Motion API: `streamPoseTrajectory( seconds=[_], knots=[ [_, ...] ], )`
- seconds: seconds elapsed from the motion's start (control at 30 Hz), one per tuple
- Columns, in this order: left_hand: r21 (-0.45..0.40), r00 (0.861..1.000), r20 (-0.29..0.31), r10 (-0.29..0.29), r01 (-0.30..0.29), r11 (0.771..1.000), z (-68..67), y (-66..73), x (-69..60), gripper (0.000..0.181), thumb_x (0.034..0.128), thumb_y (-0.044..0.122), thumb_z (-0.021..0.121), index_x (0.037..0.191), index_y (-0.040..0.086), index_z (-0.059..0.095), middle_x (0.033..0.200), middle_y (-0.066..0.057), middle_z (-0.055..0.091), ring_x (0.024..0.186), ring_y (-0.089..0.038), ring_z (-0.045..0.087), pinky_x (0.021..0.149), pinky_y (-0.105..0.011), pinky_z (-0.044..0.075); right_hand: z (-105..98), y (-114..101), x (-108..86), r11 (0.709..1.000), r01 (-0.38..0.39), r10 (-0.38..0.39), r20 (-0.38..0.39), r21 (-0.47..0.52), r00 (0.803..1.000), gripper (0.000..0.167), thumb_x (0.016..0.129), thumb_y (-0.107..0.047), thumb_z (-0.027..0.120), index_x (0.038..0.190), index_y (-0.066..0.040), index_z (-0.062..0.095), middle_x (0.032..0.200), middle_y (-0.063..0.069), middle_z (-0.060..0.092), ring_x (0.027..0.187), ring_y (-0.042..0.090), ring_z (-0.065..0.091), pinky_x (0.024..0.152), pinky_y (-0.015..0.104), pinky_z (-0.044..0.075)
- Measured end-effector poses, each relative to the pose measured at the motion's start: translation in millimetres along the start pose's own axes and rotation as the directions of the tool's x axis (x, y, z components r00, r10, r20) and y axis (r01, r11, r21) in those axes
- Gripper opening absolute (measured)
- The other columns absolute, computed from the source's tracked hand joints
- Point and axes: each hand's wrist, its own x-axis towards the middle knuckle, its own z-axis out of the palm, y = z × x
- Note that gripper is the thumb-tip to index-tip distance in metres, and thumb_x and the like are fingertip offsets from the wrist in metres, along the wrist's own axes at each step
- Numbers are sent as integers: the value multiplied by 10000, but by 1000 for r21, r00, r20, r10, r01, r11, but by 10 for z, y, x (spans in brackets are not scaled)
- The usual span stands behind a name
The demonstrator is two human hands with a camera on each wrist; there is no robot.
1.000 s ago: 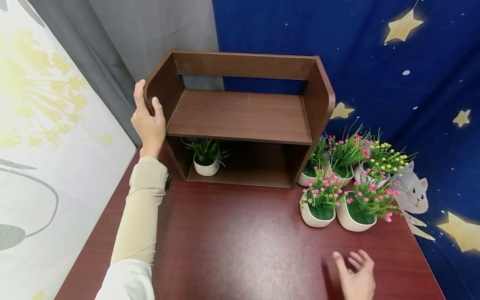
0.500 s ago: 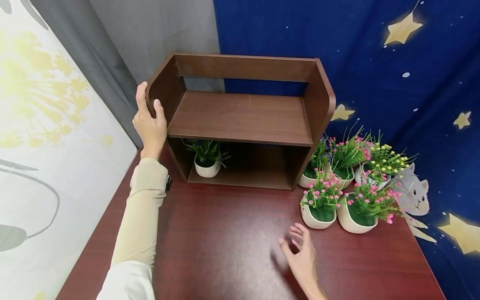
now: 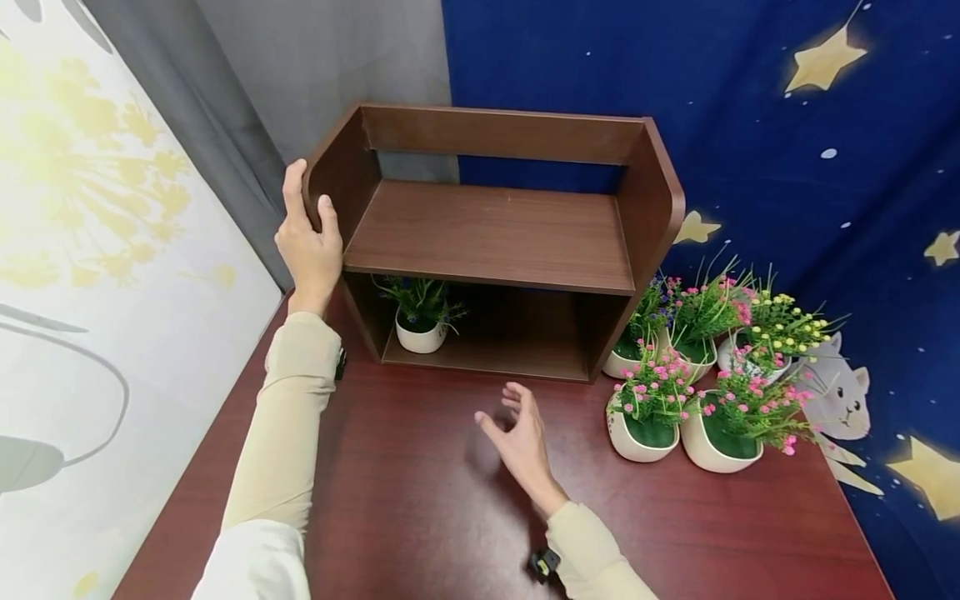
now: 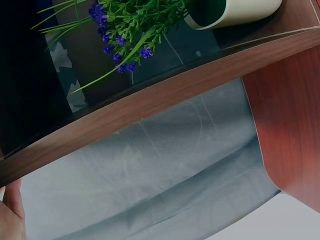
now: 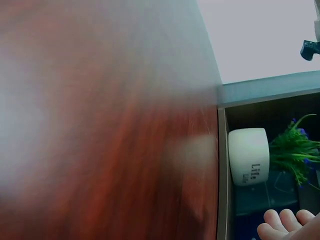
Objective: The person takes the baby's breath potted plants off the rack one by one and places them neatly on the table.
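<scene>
A dark brown two-tier wooden shelf (image 3: 495, 237) stands at the back of the table. My left hand (image 3: 309, 250) grips the front edge of its left side panel, thumb on the inner face and fingers outside. In the lower compartment, toward the left, sits a white pot with a blue-flowered plant (image 3: 420, 321); "Life" lettering shows on the pot in the right wrist view. My right hand (image 3: 521, 442) hovers over the table in front of the shelf, fingers loosely bent and holding nothing. The left wrist view shows only a bit of the left hand (image 4: 12, 212).
Right of the shelf several potted plants cluster: a front pink-flowered one (image 3: 648, 408), another pink one (image 3: 727, 425), and a yellow-flowered one (image 3: 780, 329) behind. The reddish-brown table (image 3: 420, 500) meets a white patterned wall (image 3: 90, 250) at left and a blue star curtain (image 3: 540, 58) behind.
My right hand has moved left and forward from the lower right to the table in front of the shelf. The left hand keeps its hold; the head view has shifted slightly.
</scene>
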Motion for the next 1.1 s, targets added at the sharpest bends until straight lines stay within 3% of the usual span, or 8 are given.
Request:
streamPoseTrajectory(
  seconds=[0.2, 0.6, 0.8, 0.97, 1.1],
  knots=[
    [-7, 1000, 7, 5, -5, 1000, -10, -11, 10, 419, 947, 283, 434, 1359, 204, 421, 1343, 178, 468, 520, -261, 352, 518, -380, 284, 323, -32, 312, 995, -55, 57, 22, -83, 998, 714, 711, -380, 764, 1261, -44, 456, 1195, 117, 528, 1052, 234, 526, 888, 383, 400],
    [-6, 1000, 4, -4, 4, 1000, 8, -28, -11, 414, 946, 257, 437, 1357, 201, 425, 1345, 165, 471, 497, -192, 260, 496, -358, 245, 953, -93, 669, 993, -104, 106, 33, -57, 994, 782, 712, -339, 775, 1295, 20, 397, 1254, 191, 459, 1110, 291, 483, 911, 386, 387],
    [-4, 1000, -4, -3, 3, 1000, 34, -45, -8, 416, 945, 276, 440, 1355, 212, 424, 1332, 171, 480, 503, -190, 265, 496, -358, 248, 1142, -137, 806, 990, -135, 136, 14, -50, 991, 813, 720, -348, 767, 1305, 65, 381, 1234, 200, 453, 1123, 323, 469, 920, 405, 383],
    [-9, 1000, 3, -10, 10, 1000, 16, -20, -6, 420, 945, 287, 441, 1359, 221, 417, 1328, 168, 485, 506, -197, 283, 500, -357, 259, 1217, -137, 942, 983, -182, 182, -6, 11, 983, 837, 727, -333, 760, 1328, 76, 347, 1253, 232, 446, 1157, 338, 446, 945, 401, 365],
    [-9, 1000, 4, -17, 17, 1000, -11, 5, -4, 421, 945, 298, 442, 1359, 228, 419, 1340, 179, 469, 512, -227, 317, 505, -366, 276, 1269, -137, 1015, 979, -204, 204, -10, -2, 979, 848, 713, -348, 762, 1336, 61, 359, 1266, 227, 441, 1162, 330, 441, 959, 404, 355]
  ],
)
